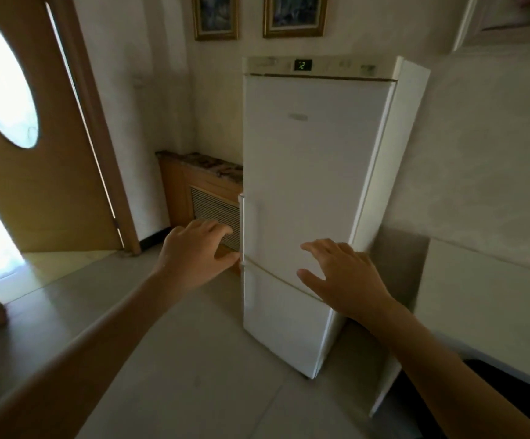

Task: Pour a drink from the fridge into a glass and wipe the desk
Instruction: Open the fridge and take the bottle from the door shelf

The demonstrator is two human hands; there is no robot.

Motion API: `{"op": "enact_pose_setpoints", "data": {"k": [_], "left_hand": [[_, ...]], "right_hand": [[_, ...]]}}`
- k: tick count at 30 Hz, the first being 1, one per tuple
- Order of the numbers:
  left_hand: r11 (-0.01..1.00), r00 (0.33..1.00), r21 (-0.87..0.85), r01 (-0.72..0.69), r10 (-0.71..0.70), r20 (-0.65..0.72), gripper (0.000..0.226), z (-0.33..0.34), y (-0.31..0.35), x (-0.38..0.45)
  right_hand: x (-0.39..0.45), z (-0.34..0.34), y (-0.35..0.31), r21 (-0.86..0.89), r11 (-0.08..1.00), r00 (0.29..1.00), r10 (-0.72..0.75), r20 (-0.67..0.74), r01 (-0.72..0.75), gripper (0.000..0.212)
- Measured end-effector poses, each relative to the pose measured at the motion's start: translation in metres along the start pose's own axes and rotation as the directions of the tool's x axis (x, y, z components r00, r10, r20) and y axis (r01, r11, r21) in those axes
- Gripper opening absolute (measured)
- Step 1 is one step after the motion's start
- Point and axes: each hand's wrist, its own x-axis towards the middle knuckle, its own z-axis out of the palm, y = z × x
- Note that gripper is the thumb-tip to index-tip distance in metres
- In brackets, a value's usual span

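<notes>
A tall white fridge stands against the wall ahead, both its doors closed, with a green display lit on its top panel. My left hand reaches out at the fridge's left edge, near the seam between upper and lower door, fingers apart and empty. Held in front of the lower part of the upper door, my right hand is spread and holds nothing. No drink, glass or desk is in view.
A wooden radiator cover with a grille sits left of the fridge. A wooden door with an oval window stands open at the left. Two framed pictures hang above. A white counter runs along the right. Pale floor tiles lie underfoot.
</notes>
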Motion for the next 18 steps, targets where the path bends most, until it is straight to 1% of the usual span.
{"op": "enact_pose_setpoints", "data": {"k": [5,9,14,18], "left_hand": [[0.997,0.997,-0.039,0.073,-0.072,0.024,0.047,0.019,-0.061,0.015],[0.995,0.994,-0.04,0.093,-0.091,0.063,0.048,0.044,-0.115,0.04],[0.993,0.989,-0.004,0.12,-0.12,0.091,0.048,0.083,-0.199,0.084],[0.993,0.988,0.012,0.117,-0.118,0.099,0.047,0.1,-0.26,0.121]], "right_hand": [[0.07,0.033,-0.047,0.049,0.997,0.995,-0.065,0.078,0.062,0.052],[0.136,0.058,-0.076,0.072,0.99,0.989,-0.123,0.084,0.118,0.053],[0.225,0.096,-0.095,0.085,0.993,0.988,-0.092,0.12,0.082,0.053],[0.293,0.119,-0.109,0.124,0.992,0.99,-0.036,0.134,0.019,0.053]]}}
